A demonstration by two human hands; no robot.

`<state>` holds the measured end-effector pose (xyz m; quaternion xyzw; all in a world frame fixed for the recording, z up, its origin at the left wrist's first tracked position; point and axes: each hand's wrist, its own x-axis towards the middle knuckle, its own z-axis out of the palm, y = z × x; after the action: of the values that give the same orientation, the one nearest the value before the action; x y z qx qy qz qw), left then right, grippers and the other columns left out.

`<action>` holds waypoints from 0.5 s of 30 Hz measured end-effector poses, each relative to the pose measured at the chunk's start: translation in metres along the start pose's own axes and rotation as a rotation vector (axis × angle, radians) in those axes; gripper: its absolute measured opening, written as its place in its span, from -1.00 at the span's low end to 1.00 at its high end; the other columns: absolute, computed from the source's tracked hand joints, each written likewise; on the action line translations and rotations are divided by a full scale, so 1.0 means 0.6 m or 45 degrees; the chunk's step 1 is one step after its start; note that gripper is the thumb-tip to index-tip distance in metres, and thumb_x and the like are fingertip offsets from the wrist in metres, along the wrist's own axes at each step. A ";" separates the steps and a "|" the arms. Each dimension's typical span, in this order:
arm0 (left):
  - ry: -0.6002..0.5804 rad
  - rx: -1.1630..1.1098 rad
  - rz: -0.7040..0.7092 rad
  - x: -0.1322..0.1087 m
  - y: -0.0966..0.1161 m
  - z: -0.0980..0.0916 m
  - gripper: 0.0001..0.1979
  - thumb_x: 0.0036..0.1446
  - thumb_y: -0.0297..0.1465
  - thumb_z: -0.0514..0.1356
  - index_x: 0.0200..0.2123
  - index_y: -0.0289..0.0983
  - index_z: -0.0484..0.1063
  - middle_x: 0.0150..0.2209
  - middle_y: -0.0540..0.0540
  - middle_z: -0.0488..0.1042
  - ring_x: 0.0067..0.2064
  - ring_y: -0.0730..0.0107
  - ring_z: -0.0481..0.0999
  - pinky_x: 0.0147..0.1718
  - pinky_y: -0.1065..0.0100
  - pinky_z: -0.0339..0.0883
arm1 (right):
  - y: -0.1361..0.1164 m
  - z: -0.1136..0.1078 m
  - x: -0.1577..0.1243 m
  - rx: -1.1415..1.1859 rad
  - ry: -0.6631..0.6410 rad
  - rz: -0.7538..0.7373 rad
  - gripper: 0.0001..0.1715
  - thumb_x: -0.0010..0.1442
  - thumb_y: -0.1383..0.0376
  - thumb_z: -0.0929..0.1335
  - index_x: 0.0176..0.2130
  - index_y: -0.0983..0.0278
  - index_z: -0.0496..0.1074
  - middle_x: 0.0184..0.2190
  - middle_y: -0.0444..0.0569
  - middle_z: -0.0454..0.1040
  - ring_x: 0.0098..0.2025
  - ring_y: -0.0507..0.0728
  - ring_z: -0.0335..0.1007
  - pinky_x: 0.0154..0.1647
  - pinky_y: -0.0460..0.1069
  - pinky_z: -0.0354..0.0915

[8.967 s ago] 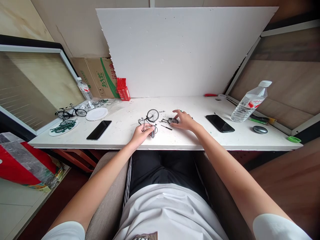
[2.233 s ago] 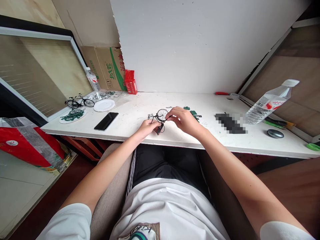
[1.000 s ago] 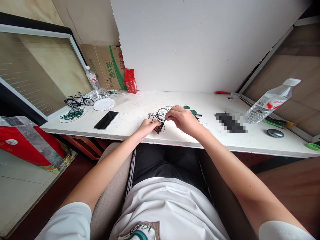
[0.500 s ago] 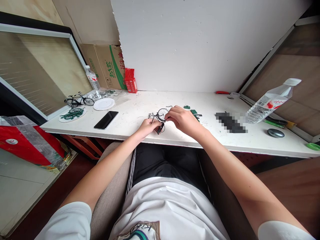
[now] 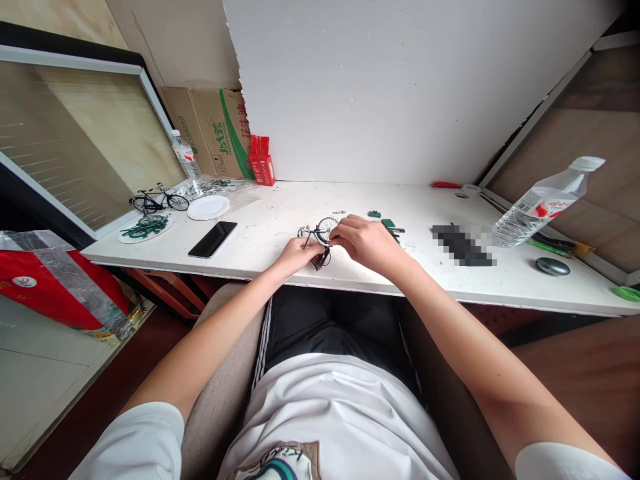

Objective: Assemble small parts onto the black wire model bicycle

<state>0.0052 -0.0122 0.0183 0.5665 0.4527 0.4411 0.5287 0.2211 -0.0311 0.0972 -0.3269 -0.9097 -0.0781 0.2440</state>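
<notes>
The model bicycle point(image 5: 316, 233) is at the near edge of the table point(image 5: 280, 200), about the middle from left to right, held between the person's two hands with one spoked wheel point(image 5: 328, 227) raised on the far side. The left hand point(image 5: 295, 255) has its grip closed on the frame, thumb and fingers drawn together; the part under the fingers is hidden. The right hand point(image 5: 367, 243) comes in from the right, fingers curled and tips at the bicycle beside the wheel; whether its grip is fully closed, or has hold of a small part, cannot be told. Just beyond the wheel lies a small grey piece point(image 5: 339, 213). Beyond the right hand lie a small green piece point(image 5: 374, 214) and, partly covered by that hand, a larger green piece point(image 5: 388, 224). At the left of the table a black phone point(image 5: 213, 240) lies flat, near a white plate point(image 5: 209, 207). Further left a second bicycle point(image 5: 155, 202) stands behind green scraps point(image 5: 145, 228) on a pale round base. A clear bottle point(image 5: 185, 155) and a red box point(image 5: 263, 161) stand at the far left. To the right are a dark item point(image 5: 463, 247), obscured by pixelation, and a larger bottle point(image 5: 543, 203) with a white cap
</notes>
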 end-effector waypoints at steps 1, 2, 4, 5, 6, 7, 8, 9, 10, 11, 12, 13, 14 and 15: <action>0.000 0.009 0.000 0.000 0.000 0.000 -0.83 0.12 -0.32 0.34 -0.33 -0.34 0.55 -0.41 -0.14 0.63 -0.39 0.32 0.57 -0.31 0.32 0.43 | 0.000 0.000 0.000 -0.005 0.001 0.004 -0.75 0.49 0.38 0.30 -0.16 0.25 0.57 -0.24 0.10 0.63 -0.16 0.23 0.46 -0.35 0.05 0.10; 0.002 0.020 -0.001 0.000 -0.001 0.000 -0.83 0.12 -0.32 0.35 -0.32 -0.34 0.55 -0.40 -0.15 0.63 -0.38 0.32 0.58 -0.32 0.32 0.43 | 0.001 0.000 0.000 -0.010 0.000 0.005 -0.75 0.51 0.34 0.31 -0.17 0.25 0.57 -0.25 0.10 0.62 -0.17 0.23 0.46 -0.35 0.05 0.10; 0.017 0.048 0.000 0.000 -0.001 0.000 -0.83 0.11 -0.33 0.36 -0.31 -0.34 0.57 -0.38 -0.15 0.64 -0.36 0.32 0.59 -0.32 0.33 0.42 | 0.003 0.000 0.001 -0.022 -0.003 0.005 -0.72 0.54 0.24 0.31 -0.19 0.25 0.56 -0.29 0.10 0.60 -0.20 0.23 0.44 -0.35 0.05 0.09; 0.025 0.061 -0.001 0.000 -0.002 0.000 -0.83 0.11 -0.33 0.36 -0.31 -0.34 0.58 -0.38 -0.15 0.64 -0.36 0.31 0.59 -0.32 0.34 0.42 | 0.004 0.001 0.001 -0.027 -0.004 0.002 -0.69 0.55 0.20 0.31 -0.21 0.25 0.55 -0.31 0.09 0.58 -0.21 0.23 0.43 -0.35 0.05 0.09; 0.034 0.073 0.001 0.000 -0.002 0.001 -0.83 0.11 -0.33 0.36 -0.31 -0.34 0.58 -0.38 -0.15 0.64 -0.36 0.31 0.59 -0.33 0.34 0.42 | 0.005 0.001 0.001 -0.031 -0.002 0.000 -0.65 0.55 0.16 0.31 -0.23 0.25 0.54 -0.33 0.08 0.57 -0.23 0.23 0.43 -0.35 0.04 0.09; 0.041 0.082 0.005 0.000 -0.002 0.001 -0.83 0.11 -0.34 0.36 -0.31 -0.34 0.58 -0.37 -0.15 0.64 -0.36 0.31 0.59 -0.33 0.34 0.41 | 0.007 0.002 0.000 -0.034 0.005 -0.002 -0.61 0.56 0.13 0.30 -0.26 0.25 0.53 -0.36 0.07 0.55 -0.24 0.22 0.42 -0.36 0.04 0.09; 0.042 0.088 0.008 0.000 -0.002 0.001 -0.84 0.11 -0.34 0.36 -0.31 -0.34 0.58 -0.38 -0.15 0.64 -0.36 0.32 0.58 -0.33 0.34 0.41 | 0.008 0.003 0.000 -0.037 0.014 -0.002 -0.57 0.57 0.09 0.29 -0.28 0.24 0.51 -0.37 0.07 0.54 -0.25 0.22 0.41 -0.36 0.04 0.08; 0.041 0.088 0.011 -0.001 -0.002 0.001 -0.84 0.11 -0.34 0.36 -0.32 -0.34 0.58 -0.38 -0.15 0.63 -0.36 0.32 0.58 -0.34 0.34 0.41 | 0.009 0.005 0.000 -0.040 0.022 -0.002 -0.52 0.57 0.06 0.28 -0.31 0.24 0.50 -0.39 0.07 0.53 -0.26 0.21 0.40 -0.37 0.04 0.06; 0.038 0.085 0.012 -0.001 -0.001 0.002 -0.84 0.11 -0.33 0.36 -0.32 -0.34 0.58 -0.39 -0.15 0.63 -0.37 0.32 0.58 -0.34 0.34 0.41 | 0.010 0.007 0.000 -0.048 0.025 0.000 -0.49 0.58 0.03 0.27 -0.34 0.24 0.48 -0.41 0.06 0.51 -0.28 0.21 0.39 -0.37 0.04 0.04; 0.038 0.080 0.010 -0.002 0.000 0.002 -0.84 0.11 -0.33 0.36 -0.32 -0.33 0.58 -0.40 -0.14 0.62 -0.36 0.32 0.58 -0.34 0.33 0.41 | 0.010 0.009 0.000 -0.062 0.022 0.007 -0.45 0.58 0.01 0.26 -0.36 0.24 0.47 -0.42 0.06 0.50 -0.29 0.20 0.38 -0.38 0.04 0.02; 0.040 0.077 0.005 -0.002 0.000 0.002 -0.83 0.11 -0.33 0.37 -0.33 -0.33 0.57 -0.40 -0.14 0.62 -0.36 0.31 0.58 -0.34 0.33 0.41 | 0.010 0.012 -0.001 -0.081 0.013 0.015 -0.42 0.59 0.00 0.24 -0.38 0.24 0.46 -0.44 0.05 0.49 -0.31 0.20 0.36 -0.39 0.05 0.00; 0.043 0.077 -0.003 -0.003 0.000 0.003 -0.83 0.11 -0.32 0.37 -0.33 -0.33 0.57 -0.41 -0.13 0.61 -0.36 0.30 0.57 -0.35 0.33 0.41 | 0.009 0.015 -0.001 -0.106 -0.003 0.026 -0.39 0.59 0.00 0.23 -0.40 0.24 0.45 -0.45 0.05 0.48 -0.34 0.19 0.35 -0.39 0.05 -0.02; 0.051 0.080 -0.008 -0.003 0.001 0.003 -0.83 0.11 -0.32 0.37 -0.34 -0.32 0.56 -0.42 -0.13 0.60 -0.36 0.30 0.57 -0.35 0.33 0.41 | 0.008 0.017 -0.001 -0.134 -0.021 0.038 -0.38 0.60 0.01 0.21 -0.41 0.24 0.44 -0.46 0.05 0.48 -0.36 0.18 0.33 -0.40 0.05 -0.04; 0.062 0.084 -0.010 -0.003 0.000 0.003 -0.83 0.10 -0.32 0.38 -0.35 -0.32 0.56 -0.42 -0.12 0.60 -0.35 0.30 0.57 -0.36 0.33 0.40 | 0.007 0.019 -0.001 -0.160 -0.041 0.051 -0.38 0.61 0.03 0.20 -0.41 0.25 0.44 -0.46 0.05 0.48 -0.37 0.17 0.33 -0.40 0.06 -0.06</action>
<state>0.0067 -0.0145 0.0184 0.5709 0.4821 0.4375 0.5002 0.2192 -0.0248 0.0870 -0.3608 -0.9001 -0.1248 0.2099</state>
